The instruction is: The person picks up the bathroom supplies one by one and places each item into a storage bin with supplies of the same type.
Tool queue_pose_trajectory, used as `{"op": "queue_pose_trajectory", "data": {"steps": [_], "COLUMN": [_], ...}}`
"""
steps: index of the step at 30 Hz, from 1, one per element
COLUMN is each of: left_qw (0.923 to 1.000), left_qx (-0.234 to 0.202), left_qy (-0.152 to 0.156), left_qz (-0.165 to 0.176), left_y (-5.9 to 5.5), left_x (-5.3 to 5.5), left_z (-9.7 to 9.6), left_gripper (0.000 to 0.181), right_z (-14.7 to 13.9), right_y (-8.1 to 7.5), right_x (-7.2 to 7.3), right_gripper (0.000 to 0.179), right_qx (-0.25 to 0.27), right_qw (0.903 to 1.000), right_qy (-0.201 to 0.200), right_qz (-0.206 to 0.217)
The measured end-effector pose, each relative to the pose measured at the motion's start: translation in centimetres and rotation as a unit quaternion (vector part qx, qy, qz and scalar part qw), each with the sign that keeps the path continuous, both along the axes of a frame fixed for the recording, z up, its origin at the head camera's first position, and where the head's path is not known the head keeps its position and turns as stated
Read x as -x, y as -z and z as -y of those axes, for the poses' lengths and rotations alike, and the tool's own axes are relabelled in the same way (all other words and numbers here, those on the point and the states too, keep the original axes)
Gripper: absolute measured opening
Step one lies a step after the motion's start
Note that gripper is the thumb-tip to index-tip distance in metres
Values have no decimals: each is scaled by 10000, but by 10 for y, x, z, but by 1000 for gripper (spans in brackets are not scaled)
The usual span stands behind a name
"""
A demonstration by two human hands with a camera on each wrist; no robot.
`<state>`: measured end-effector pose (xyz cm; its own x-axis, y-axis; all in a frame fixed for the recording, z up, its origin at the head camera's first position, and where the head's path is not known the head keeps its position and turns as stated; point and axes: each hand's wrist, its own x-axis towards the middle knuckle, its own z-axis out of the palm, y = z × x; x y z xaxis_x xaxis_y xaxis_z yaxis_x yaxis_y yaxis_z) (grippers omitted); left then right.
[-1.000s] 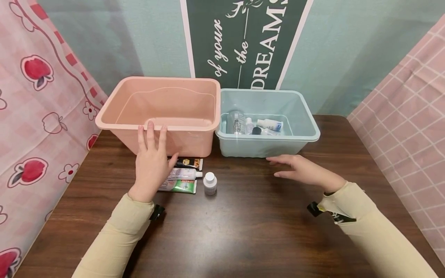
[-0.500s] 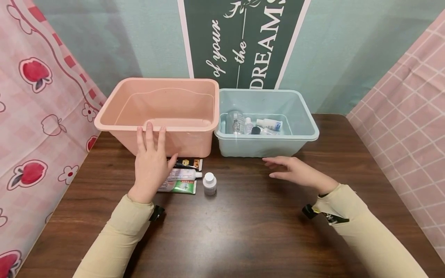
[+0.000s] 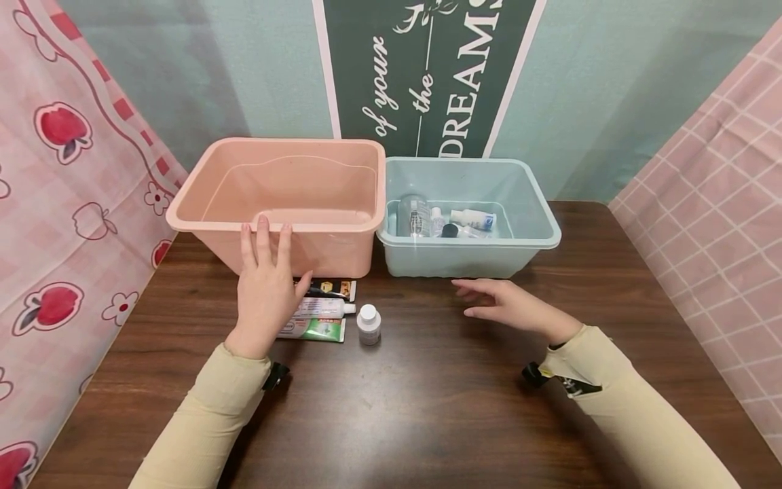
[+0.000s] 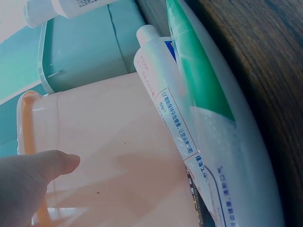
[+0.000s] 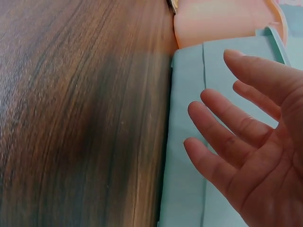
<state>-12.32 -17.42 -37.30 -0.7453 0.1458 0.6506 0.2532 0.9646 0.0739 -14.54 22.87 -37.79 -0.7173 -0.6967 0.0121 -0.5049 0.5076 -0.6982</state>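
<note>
My left hand point(image 3: 265, 292) has its fingers spread, with the fingertips at the front rim of the pink bin point(image 3: 342, 251). Beneath and beside that hand lie a green and white tube point(image 3: 324, 331), a white toothpaste tube point(image 3: 320, 308) and a black tube point(image 3: 338, 289), partly hidden by it. A small white bottle point(image 3: 369, 326) stands upright to their right. My right hand point(image 3: 507, 303) hovers in front of the blue bin point(image 3: 458, 259), holding nothing, its fingers loosely extended in the right wrist view. Inside the blue bin are a clear bottle point(image 3: 414, 216) and a white tube point(image 3: 474, 219).
The two bins stand side by side at the back of the brown wooden table point(image 3: 415, 407). A small clear bottle point(image 3: 436, 223) and a black-capped item point(image 3: 450, 230) also lie in the blue bin. Patterned cloths hang on the left and right; a printed cloth hangs behind.
My right hand has moved left along the front of the blue bin, towards the small white bottle. My left hand stays at the pink bin's rim.
</note>
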Motion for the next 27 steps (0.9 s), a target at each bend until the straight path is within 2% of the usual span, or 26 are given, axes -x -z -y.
{"op": "queue_pose_trajectory", "data": {"steps": [27], "left_qw": [9997], "left_qx": [30], "left_qy": [-62], "left_qz": [221], "left_y": [-2], "left_x": [0], "left_z": [0], "left_gripper": [87], "right_z": [29], "right_y": [7], "right_x": [2], "right_gripper": [54], "right_qx": [0], "right_qw": [9996], "right_qy": [-229], "right_qz": [147]}}
